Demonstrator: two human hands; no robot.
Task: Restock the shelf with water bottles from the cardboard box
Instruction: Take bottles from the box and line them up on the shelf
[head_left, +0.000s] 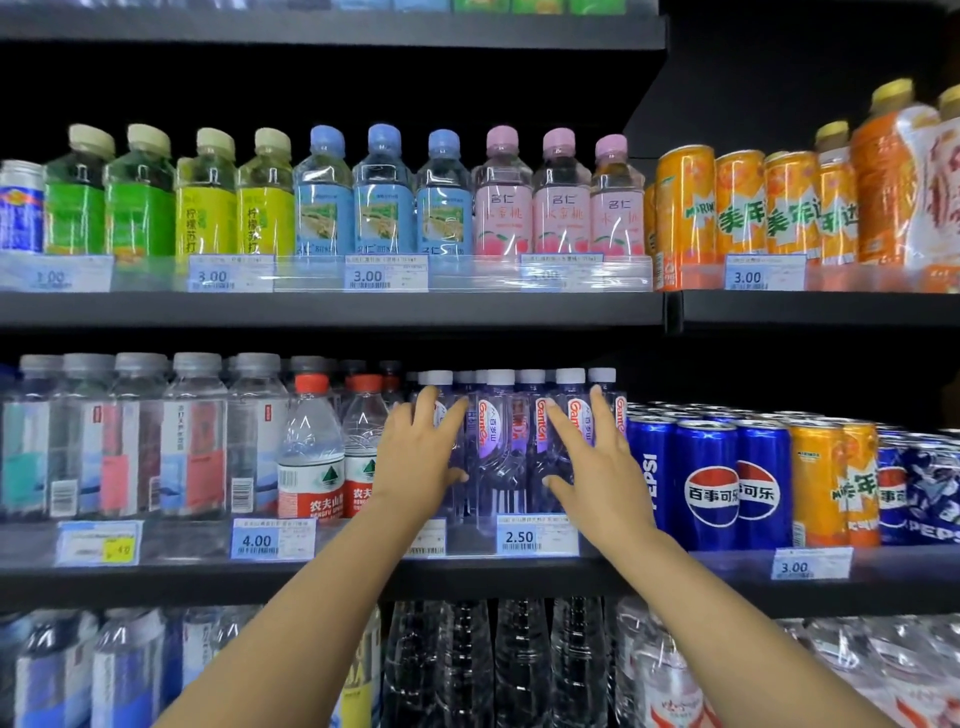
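Clear white-capped water bottles beside blue Pepsi cans.

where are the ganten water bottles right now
In the head view the Ganten water bottles stand mid-frame on the middle shelf, between the red-capped bottles and the Pepsi cans, above the 2.50 price tag.

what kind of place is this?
Most likely a convenience store or supermarket drinks aisle: black shelves stocked with rows of bottled water and Pepsi cans, with price tags on the shelf edges.

Black shelving, seemingly dark-backed.
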